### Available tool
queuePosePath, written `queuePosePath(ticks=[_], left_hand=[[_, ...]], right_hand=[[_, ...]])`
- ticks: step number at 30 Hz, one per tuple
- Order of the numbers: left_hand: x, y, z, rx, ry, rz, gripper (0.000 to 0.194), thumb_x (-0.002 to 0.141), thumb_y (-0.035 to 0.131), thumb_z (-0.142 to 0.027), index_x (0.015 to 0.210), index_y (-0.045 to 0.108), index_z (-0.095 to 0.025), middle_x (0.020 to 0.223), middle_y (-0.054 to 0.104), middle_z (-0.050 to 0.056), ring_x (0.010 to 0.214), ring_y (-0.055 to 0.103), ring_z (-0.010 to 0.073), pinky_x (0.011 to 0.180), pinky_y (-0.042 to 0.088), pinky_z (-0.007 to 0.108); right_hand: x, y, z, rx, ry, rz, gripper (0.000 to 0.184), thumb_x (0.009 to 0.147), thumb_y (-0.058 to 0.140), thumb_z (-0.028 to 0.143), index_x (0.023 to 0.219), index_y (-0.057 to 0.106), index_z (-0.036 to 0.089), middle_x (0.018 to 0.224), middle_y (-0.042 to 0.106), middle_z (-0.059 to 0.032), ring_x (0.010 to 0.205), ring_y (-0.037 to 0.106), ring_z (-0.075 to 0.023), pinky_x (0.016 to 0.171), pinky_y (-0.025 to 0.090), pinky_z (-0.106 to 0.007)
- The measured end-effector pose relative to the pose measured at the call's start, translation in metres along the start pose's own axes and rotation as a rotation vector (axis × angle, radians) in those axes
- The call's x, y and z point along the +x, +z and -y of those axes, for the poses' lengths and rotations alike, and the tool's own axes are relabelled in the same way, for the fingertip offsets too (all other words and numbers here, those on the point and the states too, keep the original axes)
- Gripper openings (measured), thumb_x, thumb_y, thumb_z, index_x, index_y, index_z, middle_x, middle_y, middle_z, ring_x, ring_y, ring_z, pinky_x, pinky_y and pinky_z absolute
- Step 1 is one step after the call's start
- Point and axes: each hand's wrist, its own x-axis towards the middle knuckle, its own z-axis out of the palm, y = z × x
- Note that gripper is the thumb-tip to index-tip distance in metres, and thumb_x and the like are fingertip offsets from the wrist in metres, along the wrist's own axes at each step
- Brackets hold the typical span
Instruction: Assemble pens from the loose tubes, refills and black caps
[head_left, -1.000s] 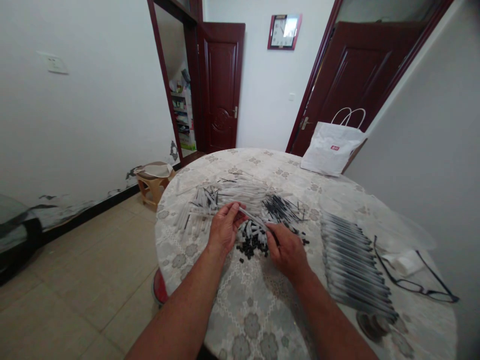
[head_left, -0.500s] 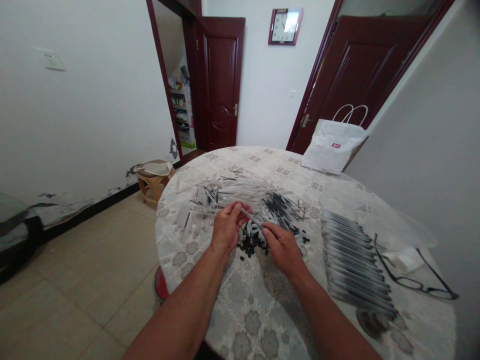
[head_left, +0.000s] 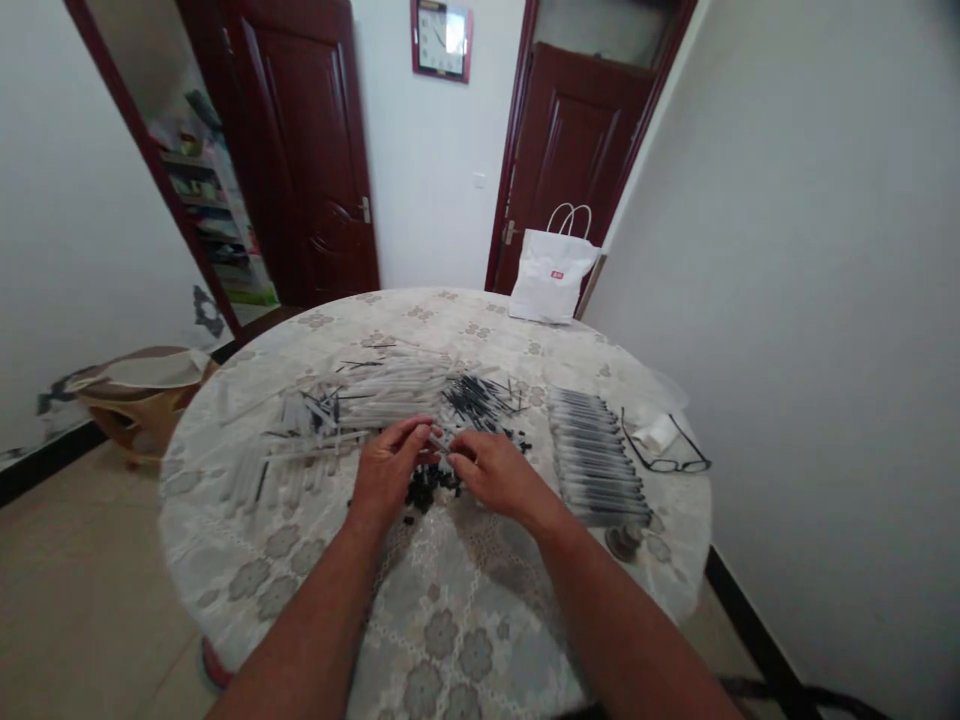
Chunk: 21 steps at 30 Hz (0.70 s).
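Observation:
My left hand and my right hand are close together over the middle of the table. Between their fingertips is a thin, pale pen barrel, pinched from both sides and partly hidden by the fingers. Just below the hands lies a heap of small black plugs. Behind them spreads a pile of whitish translucent pen barrels. Thin black refills lie in a bunch beyond my right hand. To the right, a row of pens with dark ends lies side by side.
A patterned cloth covers the round table. Eyeglasses rest at the right beside white paper. A small dark round object sits below the pen row. A white paper bag stands at the far edge. A stool is left of the table.
The view has swung to the right, so the table and bag appear further left. My hands have drawn closer together, and less of the pen barrel shows between them.

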Motion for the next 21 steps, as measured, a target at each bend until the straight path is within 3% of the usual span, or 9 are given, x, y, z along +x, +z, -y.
queuePosePath(ticks=[4, 7, 10, 13, 16, 21], left_hand=[[-0.004, 0.003, -0.005, 0.177, 0.01, 0.075, 0.04, 0.08, 0.074, -0.052, 0.098, 0.077, -0.017, 0.083, 0.076, 0.007, 0.07, 0.071, 0.0213, 0.063, 0.058, 0.03], [-0.005, 0.004, -0.003, 0.282, 0.02, 0.072, 0.038, 0.082, 0.071, -0.052, 0.095, 0.076, -0.017, 0.084, 0.077, 0.006, 0.066, 0.07, 0.0193, 0.062, 0.055, 0.028], [-0.005, 0.003, -0.001, 0.405, 0.055, 0.036, 0.035, 0.087, 0.065, -0.05, 0.093, 0.075, -0.018, 0.08, 0.076, 0.004, 0.064, 0.068, 0.0177, 0.062, 0.052, 0.027], [-0.005, 0.001, -0.002, 0.51, 0.078, -0.018, 0.031, 0.089, 0.062, -0.046, 0.092, 0.074, -0.018, 0.077, 0.075, 0.002, 0.063, 0.067, 0.0165, 0.063, 0.051, 0.025], [-0.006, 0.001, -0.003, 0.571, 0.112, -0.063, 0.029, 0.09, 0.06, -0.044, 0.093, 0.074, -0.019, 0.077, 0.075, 0.001, 0.063, 0.066, 0.0158, 0.064, 0.05, 0.024], [-0.005, 0.001, -0.002, 0.633, 0.157, -0.101, 0.029, 0.091, 0.058, -0.044, 0.092, 0.074, -0.02, 0.077, 0.074, 0.001, 0.064, 0.066, 0.0158, 0.065, 0.049, 0.024]], right_hand=[[-0.008, -0.033, -0.007, -0.28, -0.05, 0.064, 0.008, 0.089, 0.067, 0.02, 0.082, 0.071, 0.022, 0.081, 0.07, -0.0033, 0.079, 0.064, -0.0178, 0.071, 0.043, -0.026], [-0.018, -0.066, -0.027, -0.422, -0.003, 0.097, 0.007, 0.089, 0.067, 0.021, 0.086, 0.073, 0.022, 0.085, 0.072, -0.0049, 0.082, 0.065, -0.0189, 0.073, 0.043, -0.027], [-0.029, -0.102, -0.06, -0.545, 0.149, 0.066, 0.013, 0.092, 0.063, 0.022, 0.099, 0.074, 0.02, 0.098, 0.074, -0.008, 0.093, 0.066, -0.0203, 0.083, 0.044, -0.028], [-0.04, -0.13, -0.095, -0.684, 0.337, 0.142, 0.022, 0.091, 0.059, 0.018, 0.105, 0.076, 0.019, 0.107, 0.074, -0.0098, 0.103, 0.066, -0.0221, 0.091, 0.044, -0.028], [-0.049, -0.142, -0.122, -0.743, 0.437, 0.196, 0.026, 0.089, 0.057, 0.016, 0.106, 0.078, 0.019, 0.108, 0.075, -0.0106, 0.106, 0.066, -0.0233, 0.092, 0.044, -0.028], [-0.054, -0.137, -0.142, -0.784, 0.514, 0.228, 0.027, 0.088, 0.057, 0.016, 0.104, 0.079, 0.018, 0.107, 0.076, -0.0134, 0.105, 0.067, -0.0241, 0.092, 0.044, -0.029]])
